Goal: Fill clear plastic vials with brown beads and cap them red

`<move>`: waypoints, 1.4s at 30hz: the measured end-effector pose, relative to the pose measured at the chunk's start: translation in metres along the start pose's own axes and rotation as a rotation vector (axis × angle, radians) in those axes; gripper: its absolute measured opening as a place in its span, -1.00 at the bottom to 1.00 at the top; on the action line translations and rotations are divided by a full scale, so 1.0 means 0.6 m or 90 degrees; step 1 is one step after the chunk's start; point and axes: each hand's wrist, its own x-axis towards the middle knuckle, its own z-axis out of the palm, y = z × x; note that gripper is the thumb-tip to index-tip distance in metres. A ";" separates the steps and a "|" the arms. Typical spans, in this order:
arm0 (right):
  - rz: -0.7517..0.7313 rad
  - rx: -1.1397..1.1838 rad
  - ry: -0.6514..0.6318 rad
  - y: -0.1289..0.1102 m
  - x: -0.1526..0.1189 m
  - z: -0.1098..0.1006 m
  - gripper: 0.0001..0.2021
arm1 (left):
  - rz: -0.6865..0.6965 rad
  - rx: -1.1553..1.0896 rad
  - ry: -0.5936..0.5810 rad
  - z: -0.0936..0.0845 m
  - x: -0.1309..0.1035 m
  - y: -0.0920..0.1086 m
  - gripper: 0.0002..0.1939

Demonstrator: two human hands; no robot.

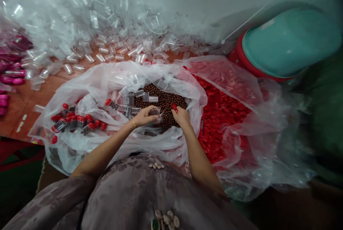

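Observation:
My left hand (pixel 144 116) is closed round a small clear plastic container (pixel 154 111), partly hidden by the fingers. In my right hand (pixel 181 116), a small red plastic piece (pixel 174 107) sticks out between thumb and fingers; its exact kind cannot be made out. Both hands are over a heap of small round brown balls (pixel 168 98) lying in a white plastic bag (pixel 91 74). Clear empty containers (pixel 153 99) lie on and beside the balls. To the left, filled containers with red caps (pixel 81 121) rest in a cluster on the same bag.
On the right, another clear bag holds many red plastic pieces (pixel 218 115). Behind it leans a teal tub (pixel 289 42) with a red one under it. Loose clear containers (pixel 100 58) are piled along the back of the orange table (pixel 18 110). Magenta pieces (pixel 13 73) lie far left.

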 end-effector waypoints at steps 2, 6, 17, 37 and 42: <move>-0.041 0.138 0.028 0.000 -0.019 -0.009 -0.69 | 0.026 0.134 0.021 -0.002 0.002 -0.003 -0.67; -0.160 0.450 0.059 -0.020 -0.072 -0.032 -0.63 | 0.048 0.284 -0.023 0.007 0.003 0.000 -0.71; -0.182 0.515 0.037 -0.043 -0.132 -0.040 -0.59 | 0.067 0.350 -0.082 0.027 -0.008 0.018 -0.74; -0.325 0.362 0.182 -0.029 -0.168 -0.059 -0.69 | -0.034 0.011 -0.117 0.063 -0.016 0.052 -0.81; -0.378 0.235 0.273 -0.029 -0.175 -0.046 -0.65 | -0.056 0.009 -0.046 0.073 -0.014 0.055 -0.82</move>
